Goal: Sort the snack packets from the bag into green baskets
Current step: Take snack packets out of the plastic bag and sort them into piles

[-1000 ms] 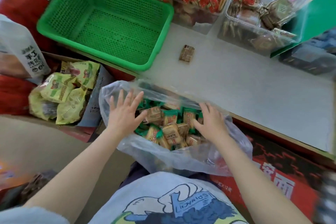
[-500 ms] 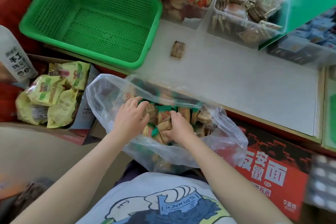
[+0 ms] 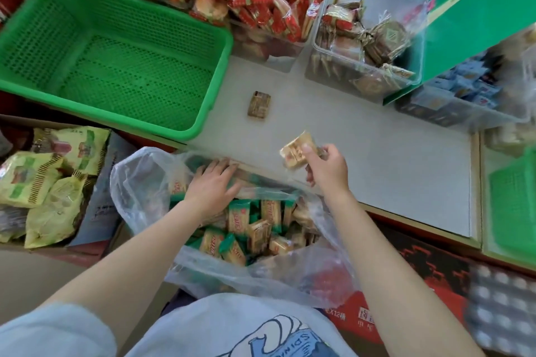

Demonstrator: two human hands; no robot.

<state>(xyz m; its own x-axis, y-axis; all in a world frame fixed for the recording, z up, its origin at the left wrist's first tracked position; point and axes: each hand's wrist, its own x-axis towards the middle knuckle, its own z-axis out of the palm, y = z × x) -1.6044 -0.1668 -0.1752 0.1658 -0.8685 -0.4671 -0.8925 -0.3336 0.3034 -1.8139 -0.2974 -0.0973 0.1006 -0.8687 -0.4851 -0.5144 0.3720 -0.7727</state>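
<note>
Presently: right hand (image 3: 327,168) pinches one tan foil packet (image 3: 296,151) above the white counter (image 3: 377,159); left hand (image 3: 213,185), fingers flat, presses the crinkled clear plastic bag (image 3: 139,182) of packets. Perforated green basket (image 3: 116,52) nearby.

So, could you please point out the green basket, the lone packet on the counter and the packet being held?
green basket (image 3: 216,72): head view, right rim.
lone packet (image 3: 259,104): head view, wrapper centre.
held packet (image 3: 294,152): head view, wrapper face.
</note>
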